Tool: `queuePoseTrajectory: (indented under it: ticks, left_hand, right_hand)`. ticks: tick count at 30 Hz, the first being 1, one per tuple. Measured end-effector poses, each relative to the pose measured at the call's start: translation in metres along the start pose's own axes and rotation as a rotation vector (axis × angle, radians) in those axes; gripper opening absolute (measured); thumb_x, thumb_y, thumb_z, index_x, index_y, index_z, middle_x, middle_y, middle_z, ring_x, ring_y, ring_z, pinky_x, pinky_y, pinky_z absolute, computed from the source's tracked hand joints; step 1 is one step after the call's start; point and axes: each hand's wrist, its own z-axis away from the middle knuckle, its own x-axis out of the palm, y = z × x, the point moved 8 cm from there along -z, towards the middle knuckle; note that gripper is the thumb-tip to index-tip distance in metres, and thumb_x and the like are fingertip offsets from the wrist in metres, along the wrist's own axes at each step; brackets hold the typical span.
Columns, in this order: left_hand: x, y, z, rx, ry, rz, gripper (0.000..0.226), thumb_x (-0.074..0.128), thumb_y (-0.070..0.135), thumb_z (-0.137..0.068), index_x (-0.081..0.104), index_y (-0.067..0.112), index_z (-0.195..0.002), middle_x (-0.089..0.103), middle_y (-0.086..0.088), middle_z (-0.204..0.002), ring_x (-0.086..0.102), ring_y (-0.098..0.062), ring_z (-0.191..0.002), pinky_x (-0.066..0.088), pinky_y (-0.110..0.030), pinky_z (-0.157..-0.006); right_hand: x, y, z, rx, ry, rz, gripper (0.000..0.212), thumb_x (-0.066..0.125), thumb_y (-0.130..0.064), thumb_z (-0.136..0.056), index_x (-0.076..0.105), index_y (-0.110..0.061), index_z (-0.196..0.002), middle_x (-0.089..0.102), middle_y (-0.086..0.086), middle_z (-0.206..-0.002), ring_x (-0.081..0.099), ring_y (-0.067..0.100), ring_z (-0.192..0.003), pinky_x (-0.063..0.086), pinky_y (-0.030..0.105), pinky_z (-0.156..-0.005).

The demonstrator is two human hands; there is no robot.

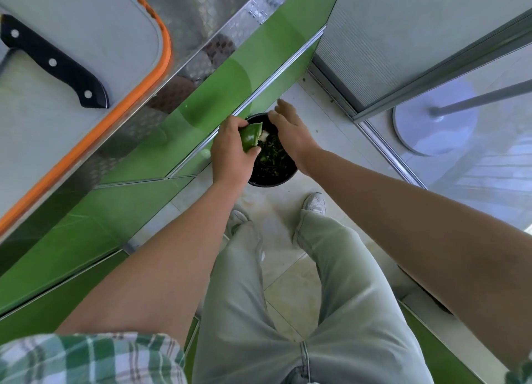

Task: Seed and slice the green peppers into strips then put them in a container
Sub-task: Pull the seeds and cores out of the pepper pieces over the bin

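Glossy green cabinet fronts (218, 75), embossed metal counter (201, 15)

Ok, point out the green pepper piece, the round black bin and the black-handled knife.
green pepper piece (249, 137): head view, outer skin.
round black bin (273, 182): head view, near rim.
black-handled knife (53, 63): head view, handle middle.

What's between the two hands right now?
In the head view: the green pepper piece, gripped by the left hand, its white core toward the right hand. Beneath the gap sits the black bin holding green scraps.
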Motion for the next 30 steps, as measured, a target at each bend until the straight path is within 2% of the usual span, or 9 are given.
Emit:
queuePoseTrajectory:
  ticks: [3,5,9,15,18,20,23,27,30]
  left_hand:
    - [0.002,0.001,0.0,0.002,-0.009,0.001,0.048,0.079,0.012,-0.078,0.053,0.007,-0.117,0.059,-0.006,-0.12,0.056,-0.022,-0.108,0.036,-0.021,-0.083]
    - [0.002,0.002,0.0,0.001,-0.007,0.008,0.048,0.079,0.012,-0.078,0.053,0.007,-0.117,0.06,-0.006,-0.119,0.056,-0.023,-0.108,0.038,-0.024,-0.084]
    - [0.002,0.001,-0.001,-0.011,-0.009,0.003,0.046,0.079,0.011,-0.078,0.053,0.007,-0.116,0.059,-0.006,-0.118,0.055,-0.023,-0.107,0.034,-0.019,-0.08]
    - [0.002,-0.001,-0.001,-0.033,-0.006,0.013,0.047,0.079,0.012,-0.078,0.053,0.008,-0.116,0.059,-0.006,-0.119,0.056,-0.023,-0.107,0.039,-0.026,-0.085]
    - [0.003,-0.002,-0.002,-0.056,-0.003,0.028,0.047,0.079,0.013,-0.078,0.053,0.009,-0.116,0.059,-0.006,-0.118,0.057,-0.023,-0.107,0.04,-0.027,-0.084]
    - [0.003,-0.002,-0.002,-0.067,0.006,0.039,0.047,0.079,0.014,-0.078,0.052,0.009,-0.116,0.059,-0.006,-0.118,0.057,-0.024,-0.108,0.041,-0.028,-0.084]
    - [0.003,-0.003,-0.001,-0.081,0.014,0.03,0.048,0.079,0.015,-0.079,0.052,0.008,-0.118,0.059,-0.007,-0.12,0.057,-0.024,-0.108,0.04,-0.027,-0.084]
    - [0.001,-0.003,-0.001,-0.085,0.023,0.033,0.048,0.079,0.015,-0.08,0.052,0.007,-0.118,0.059,-0.007,-0.12,0.057,-0.024,-0.108,0.035,-0.021,-0.079]
    - [0.001,-0.003,-0.001,-0.087,0.024,0.046,0.048,0.079,0.015,-0.08,0.051,0.006,-0.118,0.059,-0.008,-0.121,0.057,-0.025,-0.108,0.039,-0.026,-0.082]
  right_hand:
    - [0.004,-0.003,0.002,-0.049,-0.031,0.063,0.044,0.044,-0.04,-0.096,0.054,-0.02,-0.133,0.055,0.002,-0.135,0.048,0.019,-0.125,0.034,0.042,-0.111]
    - [0.001,-0.007,0.005,-0.09,0.005,0.095,0.043,0.041,-0.035,-0.099,0.048,-0.019,-0.138,0.053,0.005,-0.137,0.047,0.019,-0.126,0.033,0.039,-0.111]
    - [0.001,-0.01,0.009,-0.153,0.017,0.155,0.038,0.04,-0.029,-0.101,0.051,-0.016,-0.135,0.053,0.004,-0.134,0.047,0.017,-0.124,0.033,0.035,-0.11]
    - [-0.001,-0.018,0.016,-0.233,0.058,0.209,0.038,0.038,-0.026,-0.102,0.049,-0.014,-0.137,0.05,0.002,-0.136,0.045,0.011,-0.121,0.031,0.028,-0.107]
    - [0.003,-0.017,0.017,-0.233,0.041,0.237,0.039,0.038,-0.026,-0.102,0.049,-0.014,-0.137,0.05,0.003,-0.139,0.044,0.016,-0.127,0.031,0.033,-0.111]
    - [0.001,-0.018,0.018,-0.26,0.069,0.251,0.04,0.039,-0.026,-0.102,0.046,-0.015,-0.14,0.044,0.002,-0.145,0.038,0.015,-0.133,0.026,0.03,-0.113]
    - [0.004,-0.016,0.02,-0.252,0.046,0.251,0.04,0.038,-0.026,-0.102,0.047,-0.016,-0.139,0.046,0.002,-0.144,0.038,0.015,-0.133,0.027,0.027,-0.11]
    - [0.003,-0.014,0.021,-0.254,0.045,0.227,0.04,0.039,-0.025,-0.102,0.047,-0.016,-0.139,0.046,0.001,-0.143,0.04,0.015,-0.132,0.028,0.032,-0.112]
    - [0.002,-0.014,0.023,-0.268,0.06,0.238,0.044,0.04,-0.027,-0.101,0.039,-0.018,-0.144,0.045,0.002,-0.144,0.039,0.015,-0.132,0.029,0.028,-0.109]
